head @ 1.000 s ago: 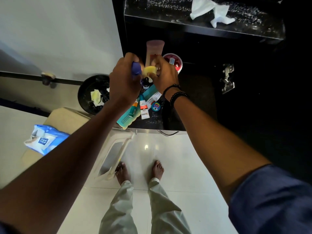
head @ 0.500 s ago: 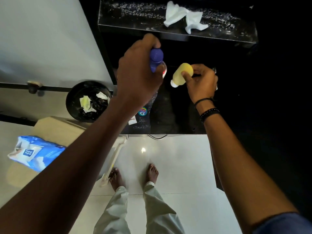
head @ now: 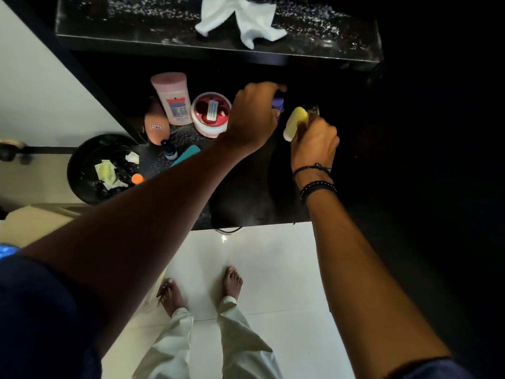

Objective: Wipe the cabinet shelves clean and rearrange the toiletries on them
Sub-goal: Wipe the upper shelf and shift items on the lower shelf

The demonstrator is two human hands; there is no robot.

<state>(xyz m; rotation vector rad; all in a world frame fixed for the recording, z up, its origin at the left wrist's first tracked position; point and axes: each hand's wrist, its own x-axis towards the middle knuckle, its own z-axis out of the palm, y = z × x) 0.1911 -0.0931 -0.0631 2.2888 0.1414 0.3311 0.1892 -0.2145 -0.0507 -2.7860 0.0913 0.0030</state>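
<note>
Left hand: I've got the left hand (head: 252, 116) over the middle of the lower shelf (head: 246, 187), fingers curled down tight round a blue item (head: 278, 104). Most of that item is hidden under the knuckles.
Right hand: the right hand (head: 314, 143) sits just beside it toward the shelf's right side, fingers wrapped round a yellow bottle (head: 294, 123). The bottle is tilted, pale end toward the front edge.
Wrist: dark bracelets (head: 317, 184) on the right one.
Back-left corner: a pink bottle (head: 173, 98) stands upright, with a red-lidded jar (head: 211, 113) close on its right. On its left a peach tube (head: 155, 124) is leaning.
Front-left edge: a small dark bottle (head: 169, 150) and a teal tube (head: 185, 155); my left forearm cuts across the tube.
Upper shelf: the upper shelf (head: 123, 23) is dark and speckled, with a crumpled white cloth (head: 237, 20) lying near its middle.
Bin: a black bin (head: 79, 170) stands left of the cabinet, paper scraps inside. An orange cap (head: 137, 178) shows at its rim; I can't tell what it rests on.
Floor: pale tiles (head: 273, 255), bare feet (head: 232, 281) below the shelf's front edge.
</note>
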